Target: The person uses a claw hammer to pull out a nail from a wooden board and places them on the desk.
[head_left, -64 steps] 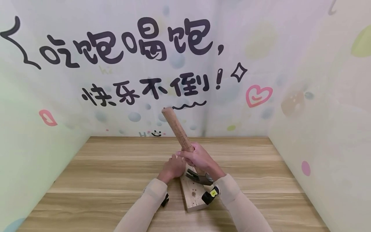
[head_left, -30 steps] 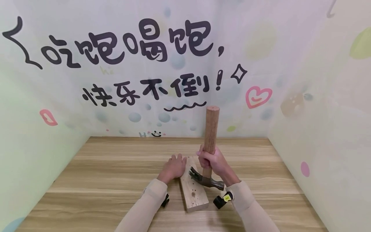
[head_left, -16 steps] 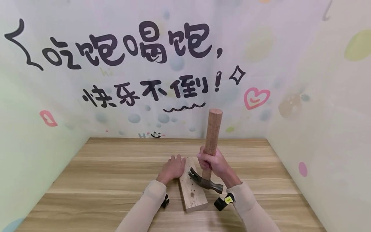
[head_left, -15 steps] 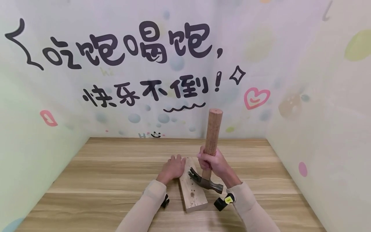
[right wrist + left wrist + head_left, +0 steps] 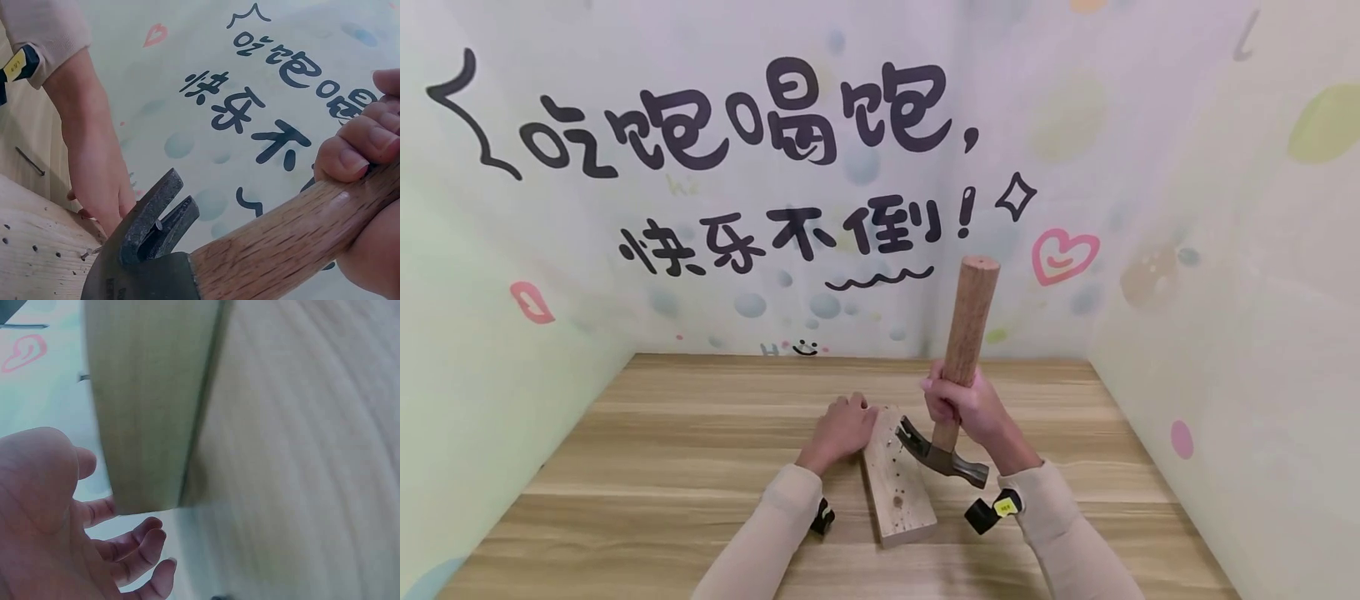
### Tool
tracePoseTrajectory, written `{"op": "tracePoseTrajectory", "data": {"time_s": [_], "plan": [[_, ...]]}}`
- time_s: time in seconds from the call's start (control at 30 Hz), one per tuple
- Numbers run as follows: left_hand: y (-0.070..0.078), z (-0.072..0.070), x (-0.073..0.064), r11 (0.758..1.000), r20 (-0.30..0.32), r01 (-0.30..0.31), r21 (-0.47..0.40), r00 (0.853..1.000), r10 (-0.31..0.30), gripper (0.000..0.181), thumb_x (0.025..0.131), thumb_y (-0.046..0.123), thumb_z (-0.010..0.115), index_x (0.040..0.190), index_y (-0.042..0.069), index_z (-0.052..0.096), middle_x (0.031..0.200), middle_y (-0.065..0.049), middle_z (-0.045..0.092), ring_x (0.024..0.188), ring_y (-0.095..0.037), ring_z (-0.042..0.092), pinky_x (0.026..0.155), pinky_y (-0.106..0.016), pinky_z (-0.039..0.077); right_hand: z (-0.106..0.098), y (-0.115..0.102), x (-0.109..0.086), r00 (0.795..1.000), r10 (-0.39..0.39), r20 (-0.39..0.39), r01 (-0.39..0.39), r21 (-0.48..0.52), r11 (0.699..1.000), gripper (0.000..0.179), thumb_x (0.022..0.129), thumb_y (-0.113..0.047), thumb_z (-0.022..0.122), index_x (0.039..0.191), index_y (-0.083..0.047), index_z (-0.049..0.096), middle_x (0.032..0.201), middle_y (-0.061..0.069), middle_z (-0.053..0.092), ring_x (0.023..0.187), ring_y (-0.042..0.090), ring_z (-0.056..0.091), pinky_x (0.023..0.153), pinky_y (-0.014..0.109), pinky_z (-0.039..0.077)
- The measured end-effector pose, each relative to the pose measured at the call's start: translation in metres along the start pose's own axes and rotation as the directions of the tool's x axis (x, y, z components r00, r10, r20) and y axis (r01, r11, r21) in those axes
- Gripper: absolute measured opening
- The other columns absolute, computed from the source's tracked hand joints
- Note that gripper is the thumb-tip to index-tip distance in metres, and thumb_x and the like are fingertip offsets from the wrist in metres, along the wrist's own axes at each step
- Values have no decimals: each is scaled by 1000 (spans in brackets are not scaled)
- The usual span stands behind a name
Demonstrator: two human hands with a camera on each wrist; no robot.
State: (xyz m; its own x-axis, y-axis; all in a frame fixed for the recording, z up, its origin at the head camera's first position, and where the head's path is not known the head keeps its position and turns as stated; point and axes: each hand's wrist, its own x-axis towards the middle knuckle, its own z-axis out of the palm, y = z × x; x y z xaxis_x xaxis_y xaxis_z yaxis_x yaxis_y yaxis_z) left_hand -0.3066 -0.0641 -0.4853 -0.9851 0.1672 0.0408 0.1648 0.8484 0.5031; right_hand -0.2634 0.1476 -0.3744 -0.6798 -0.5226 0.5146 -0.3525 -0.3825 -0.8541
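In my right hand [image 5: 966, 404] I grip a claw hammer [image 5: 972, 333] by its wooden handle, which points up and leans slightly right. Its dark head hangs over the board's right side, claw toward the left. The right wrist view shows a nail [image 5: 159, 225] in the claw slot. The wooden board [image 5: 902, 500] lies lengthwise on the table, pitted with several small holes. A bent nail [image 5: 86, 254] sticks up from it. My left hand [image 5: 842, 427] is at the board's far left corner; in the left wrist view its fingers are loosely bent beside the board's end.
A loose nail [image 5: 30, 161] lies on the wood-grain table [image 5: 700, 450] beyond the board, seen in the right wrist view. Printed walls [image 5: 737, 317] enclose the table at the back and both sides. Black wrist cameras [image 5: 992, 510] hang below my sleeves.
The hammer handle has swung from leaning left to leaning right. Over the last half second the hammer has risen slightly and moved right. My left hand has shifted a little left.
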Motion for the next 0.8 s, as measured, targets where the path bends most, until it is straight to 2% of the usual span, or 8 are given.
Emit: {"op": "tracePoseTrajectory", "data": {"time_s": [0.23,0.33,0.43,0.53,0.67,0.8], "plan": [[3,-15,-11,1000,-93,10,-10,996,-11,34,102,37,51,120,10,60,118,-17,59,112,-37,52,93,-60,38,1,-6,2,1000,-8,4,8,-2,1000,22,91,6,45,71,-2,40,48,8,29,38,24,24,37,37,20],[7,-18,-20,999,-119,-25,-25,993,22,31,101,37,54,117,11,62,116,-15,61,112,-36,53,93,-58,39,2,-6,2,1000,-8,2,8,-4,1000,22,91,6,46,72,-2,41,48,8,29,38,24,25,37,36,21],[12,-21,-28,993,-122,-89,-84,989,78,29,100,34,56,114,10,64,111,-12,63,107,-33,55,90,-56,41,4,-6,2,1000,-7,-7,6,-12,1000,22,92,4,46,72,-4,42,48,8,29,38,23,25,37,36,22],[17,-21,-35,970,-103,-164,-178,984,148,23,99,26,58,110,8,66,105,-10,64,99,-27,58,86,-50,45,5,-6,1,1000,0,-18,0,-17,1000,22,93,3,46,72,-5,42,48,7,30,38,23,26,37,36,22],[20,-21,-42,921,-54,-260,-290,965,256,15,98,17,58,108,7,65,102,-6,66,96,-22,61,84,-42,50,7,-5,1,1000,-4,-12,4,-13,1000,23,93,6,45,73,-5,42,48,7,30,38,23,25,37,37,22],[20,-19,-48,885,-18,-297,-359,950,312,20,97,12,58,115,6,62,104,-7,65,99,-22,61,85,-39,52,7,-3,1,1000,-7,-12,7,-7,1000,23,93,7,44,73,-5,42,49,8,29,38,24,25,37,37,22]]}}
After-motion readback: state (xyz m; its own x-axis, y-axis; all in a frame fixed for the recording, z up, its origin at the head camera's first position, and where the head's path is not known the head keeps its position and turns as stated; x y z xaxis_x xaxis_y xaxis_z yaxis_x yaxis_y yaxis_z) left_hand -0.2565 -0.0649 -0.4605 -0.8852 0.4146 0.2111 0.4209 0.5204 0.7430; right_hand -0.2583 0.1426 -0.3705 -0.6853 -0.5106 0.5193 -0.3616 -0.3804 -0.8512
